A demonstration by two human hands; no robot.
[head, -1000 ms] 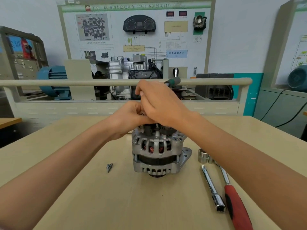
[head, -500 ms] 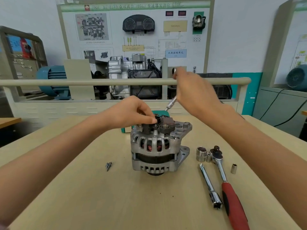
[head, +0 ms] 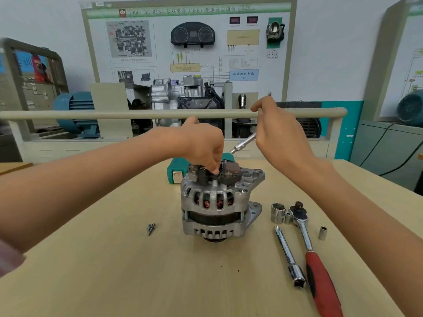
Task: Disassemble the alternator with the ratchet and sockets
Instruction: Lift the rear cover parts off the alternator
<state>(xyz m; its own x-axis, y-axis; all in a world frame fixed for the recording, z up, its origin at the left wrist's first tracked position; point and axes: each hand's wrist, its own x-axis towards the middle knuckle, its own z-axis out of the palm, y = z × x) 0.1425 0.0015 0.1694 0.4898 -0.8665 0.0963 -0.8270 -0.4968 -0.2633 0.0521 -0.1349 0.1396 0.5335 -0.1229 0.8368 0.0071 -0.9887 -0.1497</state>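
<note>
Bench (head: 114,259): right hand (head: 278,136) has lifted its gripped driver (head: 242,144) clear of the alternator (head: 217,202); left hand (head: 203,145) pinches the loosened fastener below, likely freed.

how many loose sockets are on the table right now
3: a large socket and a small socket beside the ratchet head, another small socket right of its shaft. Others may be hidden.

Bright even light, edges warped

Right hand (head: 280,138) has lifted the driver (head: 243,144) off the alternator (head: 217,202).
</note>
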